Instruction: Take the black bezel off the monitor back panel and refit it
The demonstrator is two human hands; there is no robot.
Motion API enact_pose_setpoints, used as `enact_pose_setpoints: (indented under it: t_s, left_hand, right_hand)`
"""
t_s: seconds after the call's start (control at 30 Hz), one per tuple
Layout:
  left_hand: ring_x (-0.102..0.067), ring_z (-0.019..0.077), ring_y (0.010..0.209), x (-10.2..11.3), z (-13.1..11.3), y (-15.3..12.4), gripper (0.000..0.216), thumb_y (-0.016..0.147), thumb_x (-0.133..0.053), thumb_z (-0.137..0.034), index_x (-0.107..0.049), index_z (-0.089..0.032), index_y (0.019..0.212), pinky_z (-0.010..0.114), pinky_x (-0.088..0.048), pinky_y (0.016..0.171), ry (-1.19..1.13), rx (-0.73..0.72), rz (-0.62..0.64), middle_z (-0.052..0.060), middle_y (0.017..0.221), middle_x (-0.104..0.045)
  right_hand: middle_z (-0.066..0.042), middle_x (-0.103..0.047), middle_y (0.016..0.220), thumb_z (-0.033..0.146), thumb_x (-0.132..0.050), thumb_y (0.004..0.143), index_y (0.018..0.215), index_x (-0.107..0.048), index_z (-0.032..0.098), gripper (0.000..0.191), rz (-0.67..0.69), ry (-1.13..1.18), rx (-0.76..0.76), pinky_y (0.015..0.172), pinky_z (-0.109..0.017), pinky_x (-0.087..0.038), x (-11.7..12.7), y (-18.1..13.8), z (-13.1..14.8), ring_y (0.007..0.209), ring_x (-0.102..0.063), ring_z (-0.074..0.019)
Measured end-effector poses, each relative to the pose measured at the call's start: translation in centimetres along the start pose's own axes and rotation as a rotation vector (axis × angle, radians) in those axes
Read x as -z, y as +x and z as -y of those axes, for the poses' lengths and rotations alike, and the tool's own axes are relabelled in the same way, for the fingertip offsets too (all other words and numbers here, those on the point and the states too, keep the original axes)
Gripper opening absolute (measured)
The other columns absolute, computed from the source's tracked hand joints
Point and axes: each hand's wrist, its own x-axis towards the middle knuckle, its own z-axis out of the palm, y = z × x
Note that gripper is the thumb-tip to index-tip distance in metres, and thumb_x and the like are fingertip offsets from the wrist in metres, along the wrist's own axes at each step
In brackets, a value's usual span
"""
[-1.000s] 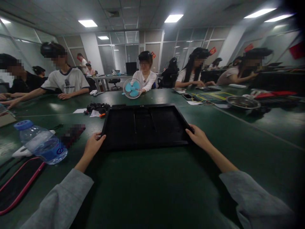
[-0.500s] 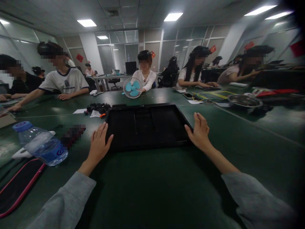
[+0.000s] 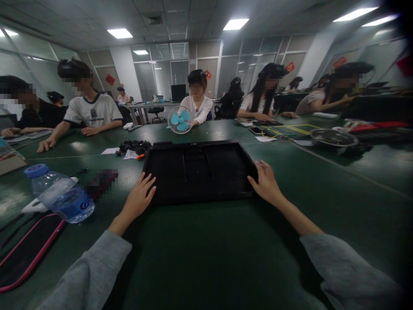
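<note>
Item 1: black rectangular tray point(image 3: 198, 172), shallow, with raised rim and two thin lines running across its floor. It lay flat on the green table point(image 3: 206, 258), directly ahead of the wearer, between both hands.

Item 2: left hand point(image 3: 139, 196), grey-sleeved, at the tray's near left corner. Fingers were extended and loosely parted over the rim, thumb apart; nothing was clasped.

Item 3: right hand point(image 3: 267, 185), at the right rim. Thumb stood well away from the fingers, its tip over the tray's inner side; no closed grip. Whether either hand pressed on the rim could not be told.

Change noted: a second earlier both hands had pinched the side rims; the fingers had since opened, while the tray kept nearly the same place. Judged from this, the table bore the tray, and the hands merely flanked it.

Surroundings, left: water bottle point(image 3: 61, 198), tilted, blue-capped; pink-edged black object point(image 3: 32, 249); dark tangle of gear point(image 3: 134, 147) beyond the tray's far left corner.

Surroundings, far side and right: blue-bladed fan point(image 3: 180, 120) before a white-shirted co-worker point(image 3: 203, 105); metal bowl point(image 3: 334, 137).
</note>
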Motion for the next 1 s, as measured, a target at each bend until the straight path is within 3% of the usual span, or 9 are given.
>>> enact_pose_setpoints:
  t_s: [0.1,0.23,0.37,0.47,0.6,0.7,0.77,0.9,1.0]
  left_hand:
    - [-0.019,0.0289,0.156,-0.5,0.2,0.0,0.055,0.101,-0.04,-0.045,-0.05,-0.02,0.149,0.056,-0.019,0.125,0.005,0.084,-0.061,0.01,0.164,-0.036]
    - [-0.022,0.0351,0.154,-1.7,1.2,0.3,0.077,0.095,-0.051,-0.051,-0.031,-0.012,0.158,0.057,-0.022,0.123,-0.112,0.339,-0.205,0.02,0.168,-0.021]
    - [-0.034,0.0325,0.15,-1.8,2.2,0.7,0.065,0.095,-0.049,-0.045,-0.044,-0.01,0.149,0.05,-0.028,0.123,-0.255,0.456,-0.217,0.021,0.159,-0.037]
    - [-0.031,0.0341,0.151,-0.9,2.4,0.7,0.06,0.095,-0.05,-0.045,-0.05,-0.012,0.144,0.053,-0.027,0.122,-0.193,0.481,-0.276,0.019,0.163,-0.032]
    - [-0.029,0.036,0.151,0.1,2.3,0.6,0.061,0.095,-0.049,-0.044,-0.048,-0.009,0.145,0.057,-0.028,0.121,-0.155,0.563,-0.317,0.022,0.162,-0.031]
    - [-0.028,0.0358,0.151,0.2,2.0,0.5,0.06,0.095,-0.049,-0.043,-0.048,-0.01,0.145,0.057,-0.026,0.121,-0.146,0.569,-0.317,0.021,0.163,-0.031]
    - [-0.028,0.035,0.151,0.1,1.8,0.5,0.059,0.095,-0.049,-0.042,-0.049,-0.01,0.145,0.057,-0.026,0.121,-0.135,0.553,-0.304,0.02,0.163,-0.031]
    - [-0.029,0.0343,0.151,0.4,1.6,0.3,0.057,0.096,-0.048,-0.041,-0.049,-0.012,0.144,0.058,-0.026,0.121,-0.116,0.542,-0.296,0.02,0.163,-0.031]
    - [-0.029,0.0364,0.151,0.8,1.8,0.1,0.058,0.096,-0.047,-0.041,-0.05,-0.01,0.144,0.059,-0.026,0.12,-0.093,0.519,-0.314,0.021,0.163,-0.031]
  right_hand:
    - [-0.03,-0.046,0.144,0.043,-0.054,0.088,0.154,-0.035,0.001,0.08,-0.084,0.12,-0.15,0.114,-0.059,-0.037,-0.6,0.1,-0.9,0.138,-0.045,-0.0388]
    - [-0.019,-0.066,0.124,0.039,-0.063,0.081,0.147,-0.05,0.013,0.072,-0.042,0.455,-0.438,0.104,-0.053,-0.05,-0.8,0.5,-2.1,0.114,-0.065,-0.0322]
    - [-0.016,-0.069,0.123,0.033,-0.072,0.077,0.145,-0.053,0.018,0.073,0.042,0.72,-0.637,0.1,-0.046,-0.054,0.8,0.3,-0.9,0.112,-0.068,-0.0296]
    - [-0.016,-0.068,0.125,0.027,-0.072,0.076,0.156,-0.041,0.014,0.086,0.114,0.772,-0.721,0.097,-0.041,-0.056,2.3,-0.4,1.3,0.109,-0.069,-0.0283]
    - [-0.015,-0.07,0.122,0.024,-0.072,0.076,0.162,-0.024,0.014,0.099,0.252,0.865,-0.752,0.088,-0.037,-0.06,3.0,-1.4,4.2,0.097,-0.072,-0.0252]
    - [-0.014,-0.069,0.122,0.03,-0.073,0.078,0.163,-0.018,0.017,0.103,0.226,0.941,-0.774,0.085,-0.039,-0.062,2.2,-1.3,5.5,0.093,-0.073,-0.0244]
    - [-0.012,-0.071,0.121,0.032,-0.072,0.078,0.161,-0.025,0.02,0.096,0.157,0.943,-0.787,0.087,-0.041,-0.061,1.5,-0.9,6.0,0.094,-0.073,-0.0243]
    - [-0.007,-0.075,0.108,0.027,-0.065,0.076,0.139,-0.058,0.02,0.064,0.036,0.879,-0.668,0.094,-0.045,-0.058,0.5,-0.2,6.4,0.095,-0.072,-0.0248]
    - [-0.006,-0.075,0.102,0.03,-0.064,0.074,0.131,-0.064,0.02,0.058,-0.037,0.88,-0.596,0.092,-0.048,-0.059,0.7,-0.4,5.9,0.09,-0.072,-0.0256]
